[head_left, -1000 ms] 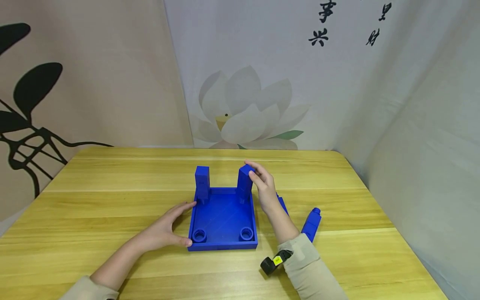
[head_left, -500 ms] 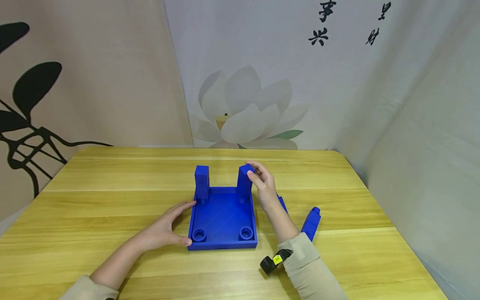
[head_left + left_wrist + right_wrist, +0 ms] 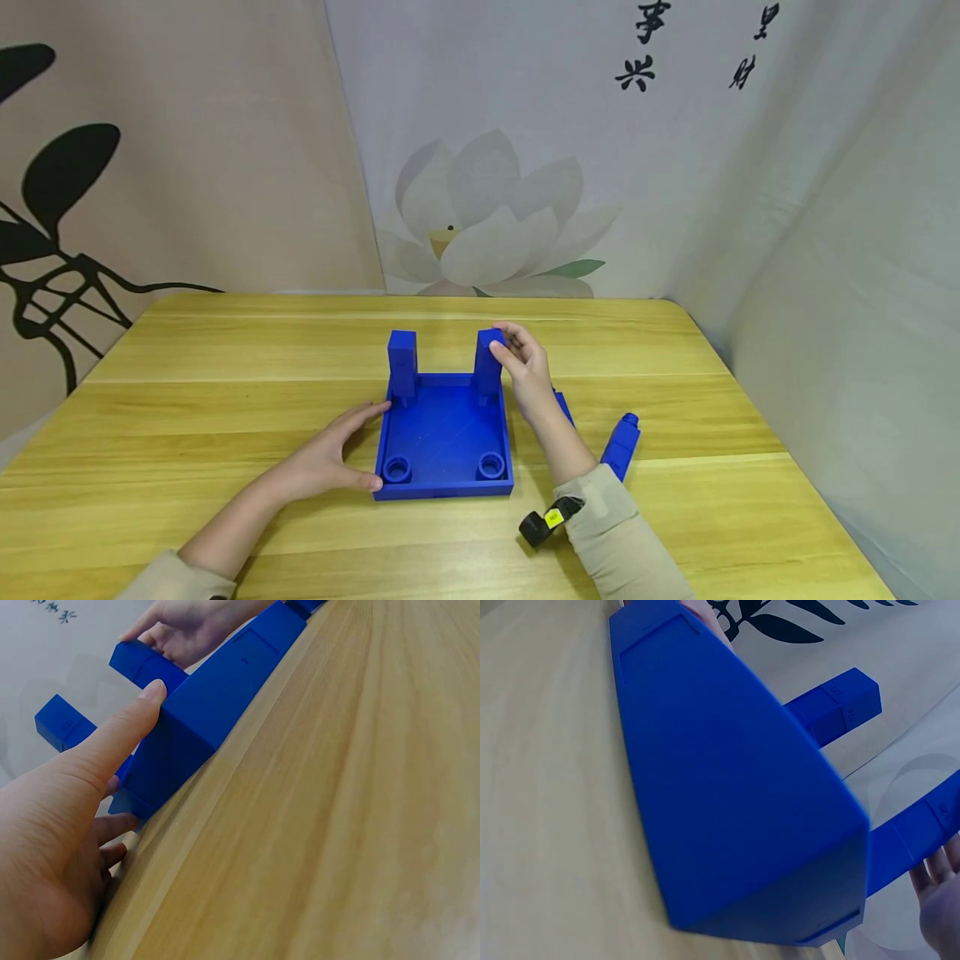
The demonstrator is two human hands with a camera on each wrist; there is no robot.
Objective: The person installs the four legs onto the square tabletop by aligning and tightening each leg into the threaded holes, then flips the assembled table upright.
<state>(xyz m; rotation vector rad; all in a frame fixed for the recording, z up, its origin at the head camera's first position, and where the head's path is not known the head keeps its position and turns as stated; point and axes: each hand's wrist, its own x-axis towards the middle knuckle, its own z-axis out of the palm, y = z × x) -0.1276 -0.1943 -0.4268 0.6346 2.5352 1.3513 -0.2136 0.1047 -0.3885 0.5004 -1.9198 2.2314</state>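
Observation:
A shallow blue tray (image 3: 450, 437) with a raised rim lies on the wooden table, two square blue legs upright at its far corners. My right hand (image 3: 531, 379) pinches the top of the right leg (image 3: 487, 371) between thumb and fingers. The left leg (image 3: 402, 362) stands untouched. My left hand (image 3: 330, 462) braces the tray's left side with spread, fairly straight fingers, thumb at the near corner and a fingertip farther back. Round sockets (image 3: 397, 469) show at both near corners. In the right wrist view, the tray's outer wall (image 3: 735, 772) fills the middle.
Two more blue legs lie on the table to the right: one (image 3: 622, 446) with a round end, partly behind the right sleeve (image 3: 622, 533), the other (image 3: 563, 407) mostly hidden by my right forearm. A printed cloth (image 3: 487, 150) hangs behind the table's far edge.
The right leg has turned a little in my right hand, so its top now sits squarer to the tray. My left hand holds its place on the tray.

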